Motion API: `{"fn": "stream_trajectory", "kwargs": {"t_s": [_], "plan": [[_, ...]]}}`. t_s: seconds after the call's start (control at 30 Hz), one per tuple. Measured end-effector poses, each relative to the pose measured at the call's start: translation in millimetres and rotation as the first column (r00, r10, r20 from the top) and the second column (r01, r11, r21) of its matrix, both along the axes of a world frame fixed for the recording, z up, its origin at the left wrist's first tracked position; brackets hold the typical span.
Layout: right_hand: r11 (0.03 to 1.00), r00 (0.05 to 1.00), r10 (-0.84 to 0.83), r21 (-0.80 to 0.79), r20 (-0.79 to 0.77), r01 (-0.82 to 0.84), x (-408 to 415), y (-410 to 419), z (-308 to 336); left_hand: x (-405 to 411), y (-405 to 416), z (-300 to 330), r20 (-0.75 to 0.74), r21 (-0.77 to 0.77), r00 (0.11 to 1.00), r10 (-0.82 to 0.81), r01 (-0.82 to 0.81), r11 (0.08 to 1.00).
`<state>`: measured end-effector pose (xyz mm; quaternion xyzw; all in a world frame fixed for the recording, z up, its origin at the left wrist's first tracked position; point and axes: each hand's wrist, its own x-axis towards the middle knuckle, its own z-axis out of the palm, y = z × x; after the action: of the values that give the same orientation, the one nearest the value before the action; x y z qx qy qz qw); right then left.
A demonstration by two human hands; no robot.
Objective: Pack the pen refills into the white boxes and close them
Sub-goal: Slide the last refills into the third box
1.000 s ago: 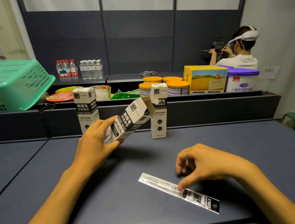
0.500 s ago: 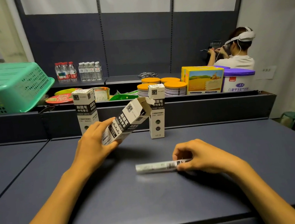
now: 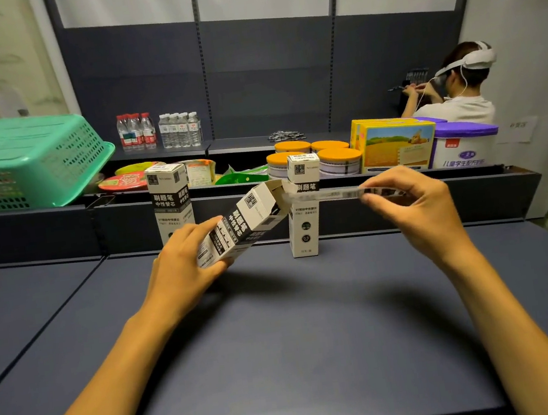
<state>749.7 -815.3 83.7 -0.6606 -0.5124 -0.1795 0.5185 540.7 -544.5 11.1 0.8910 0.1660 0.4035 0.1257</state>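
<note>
My left hand (image 3: 183,266) grips a white and black box (image 3: 240,225), tilted with its open top flap pointing up and to the right. My right hand (image 3: 414,210) pinches a clear packet of pen refills (image 3: 326,195), held level above the table with its left tip at the box's mouth. Two more white boxes stand upright and closed at the back of the table, one on the left (image 3: 169,199) and one (image 3: 303,203) partly behind the held box and packet.
The dark blue table (image 3: 282,344) has a raised ledge behind it. Beyond are a green basket (image 3: 18,162), water bottles (image 3: 159,130), orange-lidded cans (image 3: 339,159), a yellow carton (image 3: 396,147) and a purple-lidded tub (image 3: 465,146). A person with a headset (image 3: 451,89) sits at the back right.
My right hand picked the refill packet up off the table and raised it to the mouth of the open box. My left hand kept the box tilted in place.
</note>
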Motion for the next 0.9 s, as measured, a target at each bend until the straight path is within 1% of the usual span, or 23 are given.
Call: {"fn": "stream_trajectory", "kwargs": {"t_s": [0.1,0.27,0.4,0.47,0.5,0.6,0.67,0.73,0.83,0.87,0.9], "plan": [[1.0,1.0,-0.008,0.003,-0.005,0.008,2,4,2,1,1,-1,-0.004,0.002,1.0,0.001,-0.001,1.0],[0.991,0.994,0.067,-0.118,0.089,-0.056,-3,21,8,2,-2,-1,-0.007,0.015,1.0,-0.021,0.021,1.0],[0.97,0.985,0.15,-0.205,0.088,-0.129,-15,41,4,2,-5,-1,-0.02,0.039,0.999,-0.046,0.047,0.998],[0.963,0.982,0.187,-0.198,0.004,-0.182,-20,47,-1,2,-5,-1,-0.015,0.035,0.999,-0.046,0.047,0.998],[0.965,0.978,0.198,-0.164,-0.062,-0.206,-22,47,-3,2,-5,0,-0.009,0.032,0.999,-0.046,0.047,0.998],[0.976,0.953,0.21,-0.009,-0.218,-0.217,-24,47,-3,1,-4,1,0.004,0.035,0.999,-0.048,0.048,0.998],[0.96,0.92,0.278,0.072,-0.275,-0.269,-26,47,-3,2,-5,1,0.001,0.037,0.998,-0.057,0.056,0.998],[0.948,0.911,0.317,0.049,-0.264,-0.315,-32,50,-6,3,-7,1,-0.003,0.038,0.998,-0.07,0.07,0.997],[0.957,0.957,0.258,-0.102,-0.135,-0.272,-39,56,-16,3,-9,1,-0.011,0.037,0.997,-0.081,0.081,0.996],[0.964,0.966,0.234,-0.106,-0.107,-0.245,-40,57,-17,3,-9,1,-0.01,0.035,0.997,-0.079,0.079,0.996],[0.971,0.972,0.217,-0.078,-0.094,-0.224,-41,58,-16,2,-9,2,-0.006,0.032,0.997,-0.075,0.075,0.997]]}}
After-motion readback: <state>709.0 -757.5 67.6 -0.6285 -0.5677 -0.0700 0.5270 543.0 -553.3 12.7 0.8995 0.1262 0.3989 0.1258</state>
